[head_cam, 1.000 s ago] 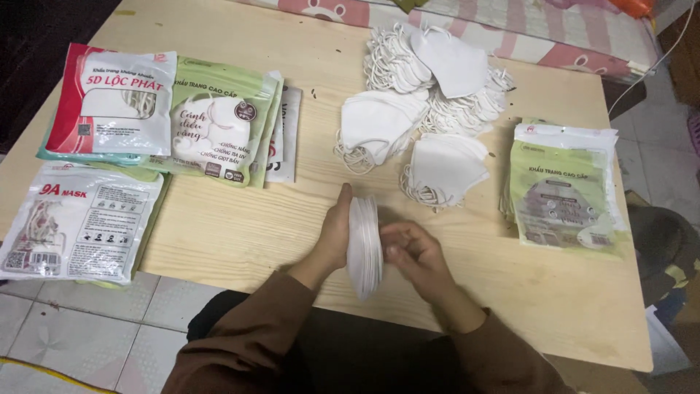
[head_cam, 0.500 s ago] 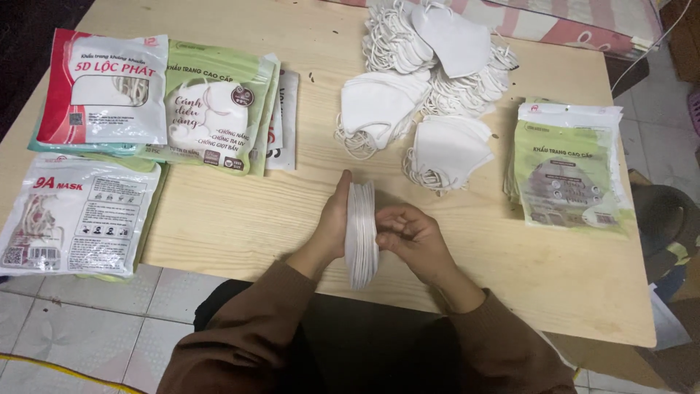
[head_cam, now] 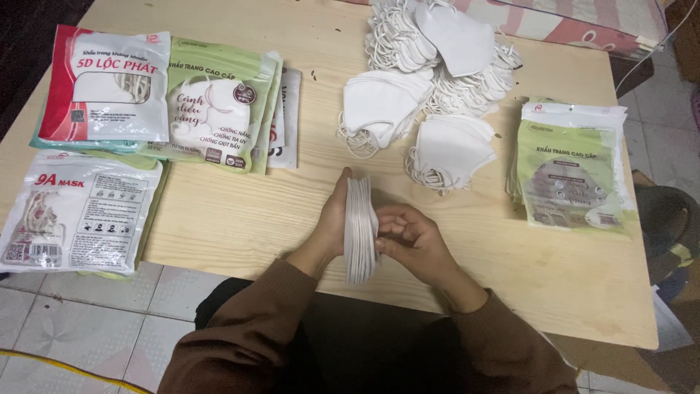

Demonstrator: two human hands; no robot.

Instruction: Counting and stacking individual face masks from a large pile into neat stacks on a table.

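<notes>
White stack of masks [head_cam: 360, 230] stands pinched between left hand [head_cam: 334, 219] and right hand [head_cam: 412, 241]; loose masks [head_cam: 437, 73] at one o'clock.

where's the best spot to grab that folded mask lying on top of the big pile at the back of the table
Take the top mask by its broad flat white panel, coming straight down from above, thumb and fingers pinching one free edge. It lies flat and uppermost on the pile of masks, so the panel is exposed, while the ear loops below are tangled with the others and would likely drag them along.
</notes>
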